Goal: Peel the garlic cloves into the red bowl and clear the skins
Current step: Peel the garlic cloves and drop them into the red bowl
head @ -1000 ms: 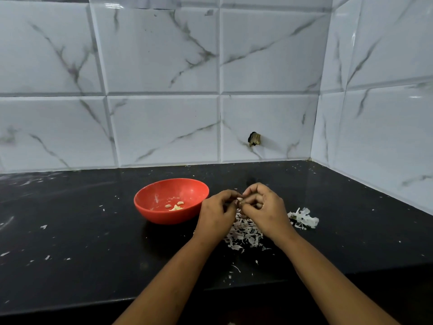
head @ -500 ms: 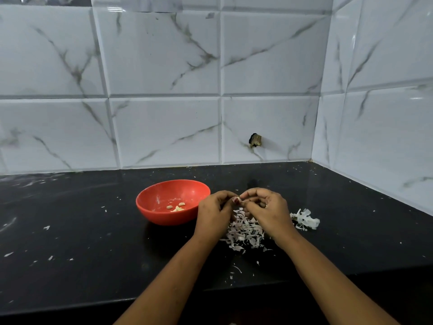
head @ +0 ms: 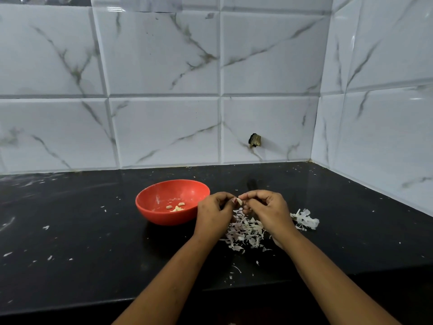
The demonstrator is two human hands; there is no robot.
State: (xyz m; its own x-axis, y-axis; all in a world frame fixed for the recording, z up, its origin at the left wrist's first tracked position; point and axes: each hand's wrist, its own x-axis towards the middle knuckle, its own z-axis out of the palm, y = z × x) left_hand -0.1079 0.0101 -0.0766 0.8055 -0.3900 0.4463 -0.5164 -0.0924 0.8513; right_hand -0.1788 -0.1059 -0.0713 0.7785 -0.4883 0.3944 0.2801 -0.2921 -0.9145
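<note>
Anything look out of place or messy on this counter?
Yes. Loose skin flakes lie scattered over the black counter, far left of the red bowl, away from the main skin pile. A dark, broken-looking stub pokes from the back wall tile.

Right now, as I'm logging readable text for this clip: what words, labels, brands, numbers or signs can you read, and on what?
None: no text shows anywhere in this view.
The red bowl is plain, with no print or label.
The wall tiles carry only grey veins; the black counter bears only scattered garlic skins.
The small dark fitting on the wall is too small to show any marking.
</note>
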